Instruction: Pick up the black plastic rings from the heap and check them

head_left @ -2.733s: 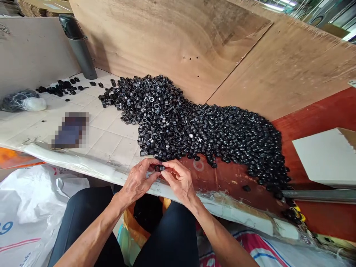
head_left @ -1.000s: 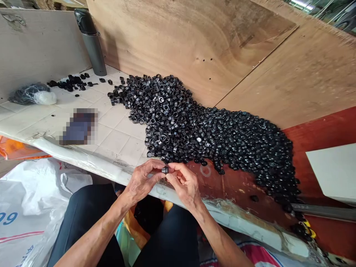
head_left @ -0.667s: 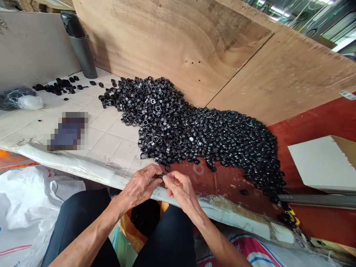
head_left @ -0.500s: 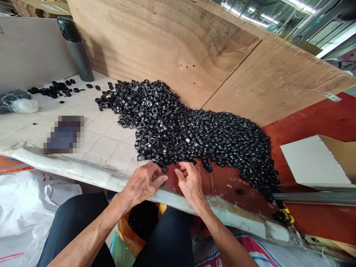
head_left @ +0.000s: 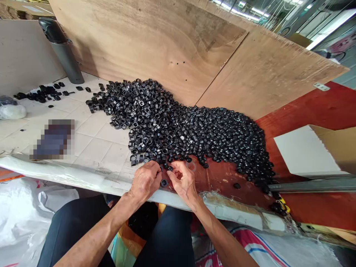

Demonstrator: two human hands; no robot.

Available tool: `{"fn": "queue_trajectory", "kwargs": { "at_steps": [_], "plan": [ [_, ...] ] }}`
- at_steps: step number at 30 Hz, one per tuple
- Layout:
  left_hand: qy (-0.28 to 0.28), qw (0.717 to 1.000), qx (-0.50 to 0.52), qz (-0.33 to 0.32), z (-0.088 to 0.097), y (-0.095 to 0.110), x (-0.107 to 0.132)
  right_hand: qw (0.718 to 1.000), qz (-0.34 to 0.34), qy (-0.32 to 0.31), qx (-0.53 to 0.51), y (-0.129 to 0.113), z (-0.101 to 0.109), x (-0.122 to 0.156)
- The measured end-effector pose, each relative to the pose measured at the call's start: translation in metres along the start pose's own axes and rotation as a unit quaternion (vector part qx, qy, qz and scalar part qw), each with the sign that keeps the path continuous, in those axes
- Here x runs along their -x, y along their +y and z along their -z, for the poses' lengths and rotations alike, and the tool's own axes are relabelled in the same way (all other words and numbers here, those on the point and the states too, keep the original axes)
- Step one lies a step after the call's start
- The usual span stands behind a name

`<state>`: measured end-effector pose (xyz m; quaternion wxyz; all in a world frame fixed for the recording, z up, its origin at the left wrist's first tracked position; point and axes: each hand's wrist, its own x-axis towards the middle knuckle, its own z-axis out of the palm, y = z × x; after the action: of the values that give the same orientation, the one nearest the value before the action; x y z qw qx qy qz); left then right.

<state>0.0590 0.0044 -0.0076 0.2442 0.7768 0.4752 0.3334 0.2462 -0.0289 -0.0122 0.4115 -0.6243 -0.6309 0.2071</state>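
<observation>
plywood (head_left: 155,44) backs black rings (head_left: 146,111) beside left hand (head_left: 146,180).

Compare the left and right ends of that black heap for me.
The left end shows many open rings; the right end looks made of rounded pieces, mostly without open centres. Pieces in the left end look larger than those in the right end. The left end borders a pale surface, the right end a red surface. Both are loose black parts, joined in one heap.

Plywood boards (head_left: 155,44) back the white-and-red tabletop (head_left: 94,150), with bright strip lights (head_left: 239,12) beyond at upper right.
</observation>
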Motion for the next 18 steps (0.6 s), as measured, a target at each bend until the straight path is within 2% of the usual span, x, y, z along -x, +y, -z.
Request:
{"fn": "queue_trajectory", "kwargs": {
  "at_steps": [2, 5, 8, 10, 13, 18],
  "plan": [
    [0.013, 0.989, 0.134, 0.059, 0.003, -0.003, -0.001, 0.996, -0.053, -0.013, -0.077, -0.006, 0.000, 0.001],
    [-0.015, 0.923, 0.355, 0.149, 0.009, -0.006, -0.001, 0.980, -0.099, -0.050, -0.168, -0.016, -0.002, 0.001],
    [-0.061, 0.858, 0.477, 0.183, 0.014, -0.005, 0.000, 0.975, -0.073, -0.051, -0.204, -0.026, -0.004, 0.000],
    [-0.079, 0.837, 0.507, 0.188, 0.016, -0.004, 0.001, 0.976, -0.048, -0.039, -0.209, -0.031, -0.004, -0.001],
    [-0.085, 0.841, 0.508, 0.168, 0.015, -0.005, 0.004, 0.978, -0.041, -0.034, -0.201, -0.033, -0.003, 0.000],
    [-0.064, 0.889, 0.442, 0.103, 0.010, -0.010, 0.008, 0.978, -0.075, -0.031, -0.192, -0.030, -0.006, 0.004]
  ]
}}
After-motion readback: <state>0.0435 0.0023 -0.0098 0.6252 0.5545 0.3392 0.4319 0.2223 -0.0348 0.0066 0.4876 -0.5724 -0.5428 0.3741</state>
